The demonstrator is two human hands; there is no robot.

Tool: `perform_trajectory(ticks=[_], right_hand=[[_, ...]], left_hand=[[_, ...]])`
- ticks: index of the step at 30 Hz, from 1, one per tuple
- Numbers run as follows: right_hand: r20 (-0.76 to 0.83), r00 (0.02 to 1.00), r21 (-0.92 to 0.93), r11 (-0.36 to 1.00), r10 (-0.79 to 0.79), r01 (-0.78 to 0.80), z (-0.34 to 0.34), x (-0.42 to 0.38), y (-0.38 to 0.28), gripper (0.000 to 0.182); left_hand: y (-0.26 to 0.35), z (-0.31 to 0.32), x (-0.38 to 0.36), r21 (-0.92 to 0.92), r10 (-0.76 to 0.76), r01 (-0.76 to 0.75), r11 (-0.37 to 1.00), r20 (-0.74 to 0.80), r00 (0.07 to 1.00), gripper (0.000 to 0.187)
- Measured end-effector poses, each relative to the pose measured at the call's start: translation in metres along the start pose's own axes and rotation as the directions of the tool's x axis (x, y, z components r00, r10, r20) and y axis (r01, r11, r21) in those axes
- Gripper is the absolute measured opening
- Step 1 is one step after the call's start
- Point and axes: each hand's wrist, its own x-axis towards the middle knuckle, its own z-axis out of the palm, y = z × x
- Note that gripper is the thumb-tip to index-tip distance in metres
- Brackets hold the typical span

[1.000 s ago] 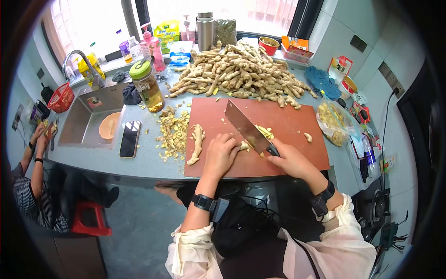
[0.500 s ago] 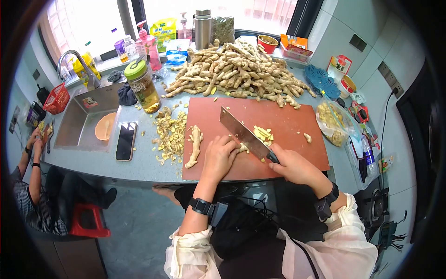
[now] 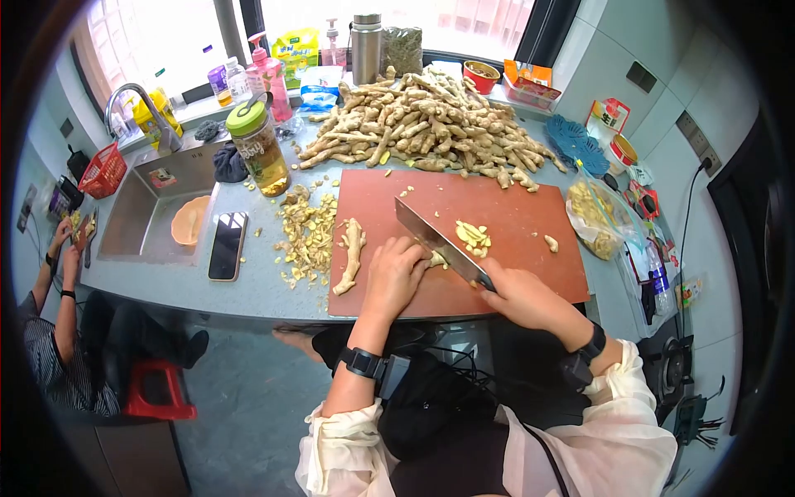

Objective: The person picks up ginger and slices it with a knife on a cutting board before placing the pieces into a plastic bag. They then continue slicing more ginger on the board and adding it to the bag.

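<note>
My right hand (image 3: 517, 290) is closed around the dark handle of a cleaver (image 3: 443, 243), whose broad blade slants up to the left over the reddish-brown cutting board (image 3: 513, 207). Beside the blade, my left hand (image 3: 397, 272) is closed, fingers curled on a piece of ginger (image 3: 436, 259) that is mostly hidden by the fingers and blade. Yellow ginger slices (image 3: 473, 238) lie just right of the blade. A longer ginger root (image 3: 351, 257) rests along the board's left side, and a small ginger piece (image 3: 551, 243) sits near its right side.
Behind the board rises a large heap of ginger (image 3: 439, 120). Ginger scraps (image 3: 305, 232) cover the counter to the left, near a phone (image 3: 227, 246), a lidded jar (image 3: 258, 149) and the sink (image 3: 149, 224). A bag of ginger (image 3: 598, 211) stands right. Another person (image 3: 62, 331) sits far left.
The whole view has shifted slightly. My hands, the cleaver and the ginger piece keep nearly the same places relative to the board.
</note>
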Motion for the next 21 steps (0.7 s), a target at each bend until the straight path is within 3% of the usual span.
perform_trajectory(ticks=[2, 8, 21], right_hand=[[0.024, 0.997, 0.015, 0.997, 0.079, -0.079, 0.000, -0.014, 0.004, 0.029], [-0.056, 0.994, 0.197, 0.977, 0.095, -0.082, 0.006, -0.011, 0.009, 0.037], [0.020, 0.997, 0.190, 0.979, 0.074, -0.076, -0.016, -0.020, -0.005, 0.040]], left_hand=[[0.000, 0.001, 0.001, -0.006, 0.000, 0.000, 1.000, 0.004, 1.000, 0.007], [0.001, -0.002, 0.000, -0.044, -0.013, 0.013, 0.999, 0.012, 1.000, 0.009], [-0.002, 0.002, 0.000, -0.044, 0.004, -0.004, 0.999, -0.009, 1.000, 0.011]])
